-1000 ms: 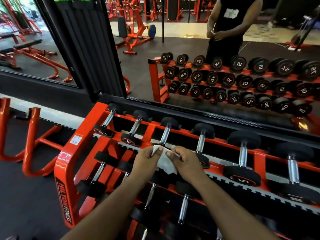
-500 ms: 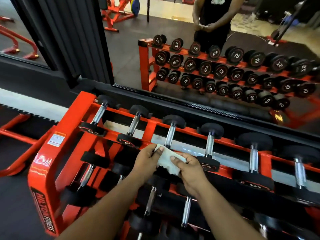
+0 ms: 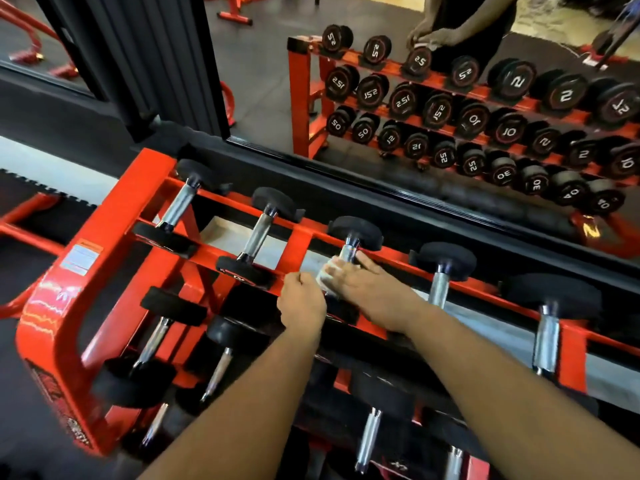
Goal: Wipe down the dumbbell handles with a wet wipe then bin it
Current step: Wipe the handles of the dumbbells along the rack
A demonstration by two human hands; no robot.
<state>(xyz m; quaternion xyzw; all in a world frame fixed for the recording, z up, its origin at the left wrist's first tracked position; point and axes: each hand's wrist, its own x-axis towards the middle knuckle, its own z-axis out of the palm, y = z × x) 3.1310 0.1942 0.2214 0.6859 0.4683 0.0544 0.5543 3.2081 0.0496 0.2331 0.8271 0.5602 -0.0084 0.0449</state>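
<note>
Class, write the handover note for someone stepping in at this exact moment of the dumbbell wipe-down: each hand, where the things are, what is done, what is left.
Right hand: presses the wet wipe around the handle of the third top-row dumbbell from the left.
Left hand: curled beside the wipe, near its lower edge; whether it pinches the wipe I cannot tell.
Things: dumbbells sit on the orange rack; no bin in view.
Done: wipe is out and on a handle.
Left: which handles are already wiped cannot be told; carry on along the rows, then bin the wipe.

White wet wipe (image 3: 327, 273) wraps the third top-row dumbbell's chrome handle (image 3: 347, 253).
</note>
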